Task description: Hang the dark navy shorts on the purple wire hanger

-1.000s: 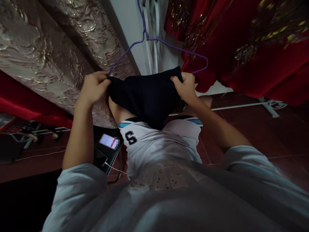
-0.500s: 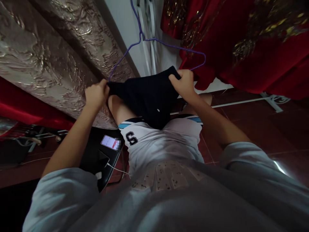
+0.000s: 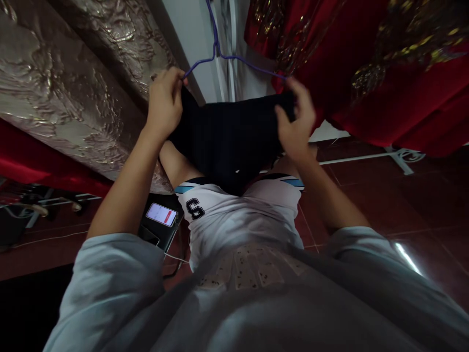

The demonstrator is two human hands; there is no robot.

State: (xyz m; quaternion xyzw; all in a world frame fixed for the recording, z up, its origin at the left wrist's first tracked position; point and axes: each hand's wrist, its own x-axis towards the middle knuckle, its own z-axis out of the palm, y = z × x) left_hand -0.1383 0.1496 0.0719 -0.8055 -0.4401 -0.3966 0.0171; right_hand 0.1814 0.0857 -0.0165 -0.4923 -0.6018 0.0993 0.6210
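Observation:
A dark navy garment [image 3: 229, 139] hangs stretched between my two hands, in front of my knees. My left hand [image 3: 164, 105] is closed on the garment's left top corner, right at the left end of a purple wire hanger [image 3: 234, 57]. My right hand [image 3: 296, 122] grips the garment's right top corner, fingers curled over the cloth at the hanger's right arm. The hanger's hook runs up out of view. The garment's lower edge reaches my white shorts [image 3: 238, 215] marked with a dark number.
A gold patterned fabric [image 3: 73, 83] fills the upper left. Red embroidered cloth [image 3: 366, 63] hangs at the upper right. A lit phone [image 3: 161, 215] lies on a dark stool by my left leg, with a white cable. Dark red floor tiles [image 3: 403, 195] spread to the right.
Both hands have lifted the navy garment up to the hanger's arms. The hanger's ends, bare before, are now covered by my hands and the cloth.

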